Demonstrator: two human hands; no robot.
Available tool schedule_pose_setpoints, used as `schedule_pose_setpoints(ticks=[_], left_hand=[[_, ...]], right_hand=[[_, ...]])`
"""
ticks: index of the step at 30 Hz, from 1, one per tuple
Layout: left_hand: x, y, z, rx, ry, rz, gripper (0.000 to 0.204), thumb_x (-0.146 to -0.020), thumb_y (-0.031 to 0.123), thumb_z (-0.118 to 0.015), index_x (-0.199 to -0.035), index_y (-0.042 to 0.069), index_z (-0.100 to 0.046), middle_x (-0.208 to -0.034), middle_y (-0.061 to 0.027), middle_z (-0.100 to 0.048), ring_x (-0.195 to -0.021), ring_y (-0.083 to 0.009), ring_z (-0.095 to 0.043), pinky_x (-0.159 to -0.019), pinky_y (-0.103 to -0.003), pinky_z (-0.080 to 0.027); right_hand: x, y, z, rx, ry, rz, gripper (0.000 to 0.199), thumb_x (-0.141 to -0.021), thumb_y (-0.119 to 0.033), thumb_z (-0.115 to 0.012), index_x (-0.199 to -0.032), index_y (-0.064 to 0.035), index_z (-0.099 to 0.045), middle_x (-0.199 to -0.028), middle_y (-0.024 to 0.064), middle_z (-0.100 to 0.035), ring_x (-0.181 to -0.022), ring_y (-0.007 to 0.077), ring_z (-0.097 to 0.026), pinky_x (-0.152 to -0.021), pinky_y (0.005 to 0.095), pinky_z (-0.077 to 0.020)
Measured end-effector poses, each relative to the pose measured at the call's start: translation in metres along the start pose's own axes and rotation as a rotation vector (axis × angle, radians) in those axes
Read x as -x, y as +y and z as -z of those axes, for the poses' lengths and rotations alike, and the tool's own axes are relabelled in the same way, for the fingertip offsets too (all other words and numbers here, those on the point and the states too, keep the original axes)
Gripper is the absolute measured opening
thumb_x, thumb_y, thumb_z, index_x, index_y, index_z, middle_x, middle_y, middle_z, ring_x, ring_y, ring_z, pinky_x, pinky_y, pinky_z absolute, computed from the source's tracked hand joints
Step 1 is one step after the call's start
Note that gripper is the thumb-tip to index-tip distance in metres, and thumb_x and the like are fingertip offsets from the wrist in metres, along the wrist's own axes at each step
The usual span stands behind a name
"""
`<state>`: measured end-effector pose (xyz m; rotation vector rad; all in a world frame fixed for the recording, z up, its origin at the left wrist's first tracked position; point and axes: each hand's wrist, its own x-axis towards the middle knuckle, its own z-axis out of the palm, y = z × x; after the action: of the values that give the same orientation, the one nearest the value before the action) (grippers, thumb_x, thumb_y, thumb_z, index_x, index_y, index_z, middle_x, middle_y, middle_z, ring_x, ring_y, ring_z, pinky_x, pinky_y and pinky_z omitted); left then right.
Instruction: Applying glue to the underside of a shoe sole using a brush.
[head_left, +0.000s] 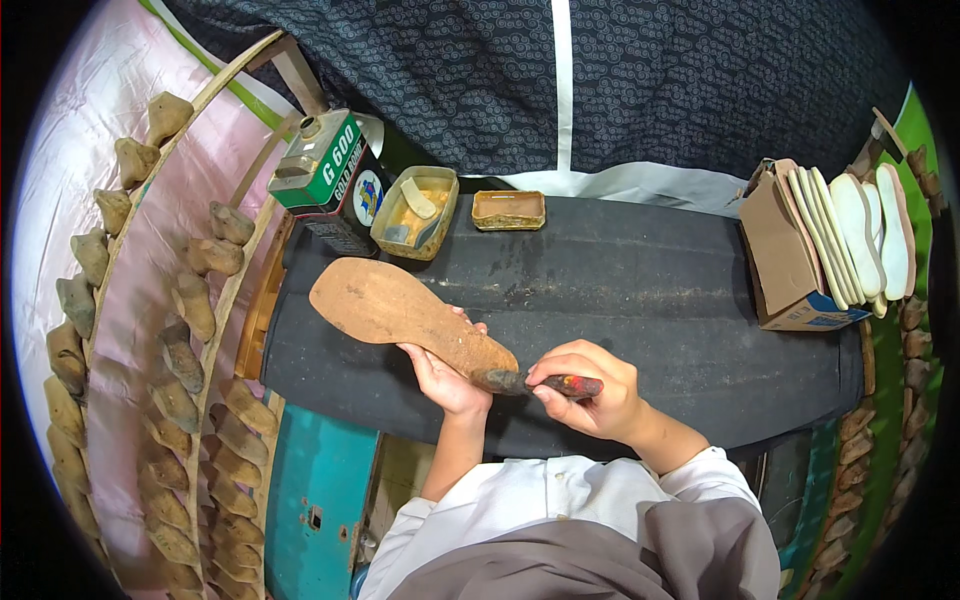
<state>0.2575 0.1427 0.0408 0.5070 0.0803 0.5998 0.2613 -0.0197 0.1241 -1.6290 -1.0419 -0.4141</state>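
A brown shoe sole [395, 308] lies slantwise over the near left of the dark table, its wide end pointing to the far left. My left hand [450, 382] is closed on it from below, fingertips showing at its far edge. In my right hand [597, 393] is a brush [570, 386] with a dark, caked head and a red-marked handle, pinched between thumb and fingers. The brush's head touches the narrow end of the sole, or nearly so; the exact contact is hard to see.
Behind the sole stand a green and black metal can [333, 185], a glue-stained plastic tub [420, 215] with a pale spreader in it, and a shallow tray [509, 210]. At right, a cardboard box [783, 245] holds several white soles. Racks of wooden shoe lasts [180, 352] flank the table [640, 290].
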Motion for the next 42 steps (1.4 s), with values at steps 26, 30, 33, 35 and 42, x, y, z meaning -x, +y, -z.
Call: schedule_pose_setpoints(ticks=[26,30,33,35,42], left_hand=[[0.003,-0.004,-0.001,-0.07,0.026,-0.065,0.057,-0.093,0.053,-0.021,-0.126,0.009,-0.037,-0.108,-0.0116,-0.051,-0.093,-0.0204,-0.053,-0.077,-0.036,-0.047],[0.003,-0.003,-0.003,-0.104,0.023,-0.079,0.057,-0.093,0.052,-0.022,-0.128,0.009,-0.036,-0.109,-0.0123,-0.05,-0.095,-0.0208,-0.052,-0.078,-0.036,-0.047],[0.002,-0.004,0.001,-0.07,-0.023,-0.092,0.056,-0.093,0.052,-0.022,-0.128,0.01,-0.035,-0.109,-0.0123,-0.05,-0.096,-0.0209,-0.052,-0.079,-0.036,-0.047],[0.001,-0.004,0.0,-0.094,-0.012,-0.103,0.056,-0.093,0.051,-0.022,-0.128,0.01,-0.035,-0.108,-0.0121,-0.05,-0.096,-0.0208,-0.052,-0.079,-0.037,-0.047],[0.0,-0.001,-0.001,-0.081,0.036,-0.106,0.055,-0.093,0.052,-0.022,-0.127,0.011,-0.037,-0.107,-0.0111,-0.051,-0.095,-0.0204,-0.052,-0.076,-0.037,-0.047]], right_hand=[[-0.002,0.0,0.011,0.088,-0.259,0.016,0.014,-0.072,-0.004,-0.068,-0.084,-0.0022,-0.062,-0.079,0.0086,-0.06,-0.066,0.0196,-0.061,-0.057,0.028,-0.051],[0.0,0.003,0.009,0.007,-0.112,0.053,0.015,-0.071,-0.006,-0.069,-0.084,-0.0019,-0.062,-0.08,0.0092,-0.061,-0.067,0.0201,-0.062,-0.059,0.0283,-0.0516],[0.001,0.004,0.004,-0.027,-0.112,0.1,0.015,-0.07,-0.004,-0.07,-0.084,-0.0015,-0.062,-0.081,0.0097,-0.061,-0.069,0.0206,-0.062,-0.06,0.0283,-0.0521],[0.004,0.005,0.004,-0.001,-0.142,0.101,0.016,-0.07,-0.003,-0.07,-0.084,-0.0016,-0.062,-0.08,0.0097,-0.061,-0.068,0.021,-0.062,-0.06,0.0288,-0.0519],[0.002,0.006,0.013,0.047,-0.255,0.072,0.016,-0.068,-0.006,-0.071,-0.081,-0.0031,-0.063,-0.079,0.008,-0.061,-0.066,0.0202,-0.062,-0.056,0.0285,-0.0509]])
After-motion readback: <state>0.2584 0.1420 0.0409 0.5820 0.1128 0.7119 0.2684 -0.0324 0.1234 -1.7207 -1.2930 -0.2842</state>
